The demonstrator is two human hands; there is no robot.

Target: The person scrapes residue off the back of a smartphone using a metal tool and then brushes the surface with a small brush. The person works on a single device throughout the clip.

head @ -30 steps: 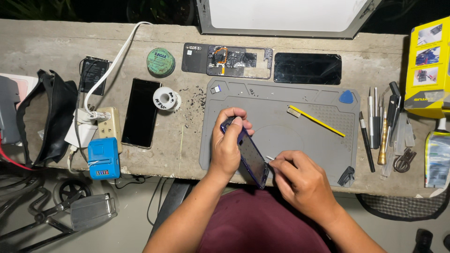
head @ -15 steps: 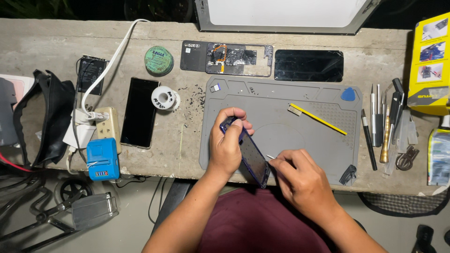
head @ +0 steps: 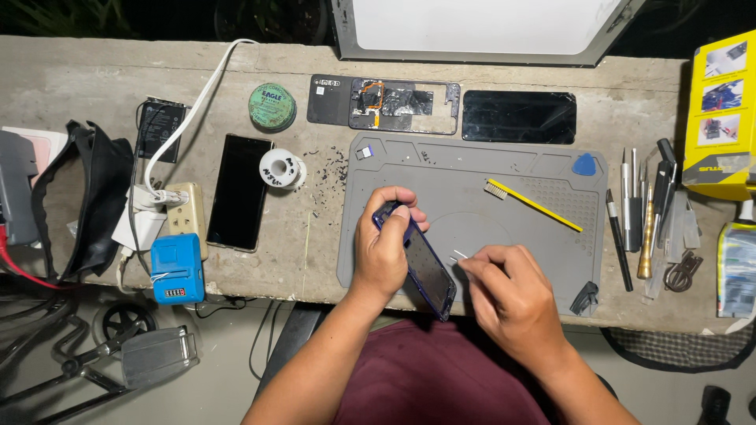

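My left hand (head: 386, 248) grips a dark phone with a blue-purple frame (head: 421, 264), tilted on its long edge over the front of a grey work mat (head: 543, 252). My right hand (head: 512, 303) is just right of the phone, fingers pinched on a small thin metal tool (head: 459, 255) whose tip points at the phone's edge. A yellow-handled brush (head: 535, 205) lies on the mat behind my right hand. A small chip-like part (head: 365, 153) sits at the mat's far left corner.
Behind the mat lie an opened phone body (head: 386, 101) and a black screen panel (head: 518, 116). To the left are another black phone (head: 239, 191), a solder spool (head: 282, 168), a green tin (head: 272, 105), a power strip (head: 185, 212) and a blue device (head: 176, 269). Screwdrivers and tweezers (head: 642, 212) lie right, beside a yellow box (head: 720, 114).
Both hands stay on the phone and the tool almost unmoved; the view has shifted slightly.
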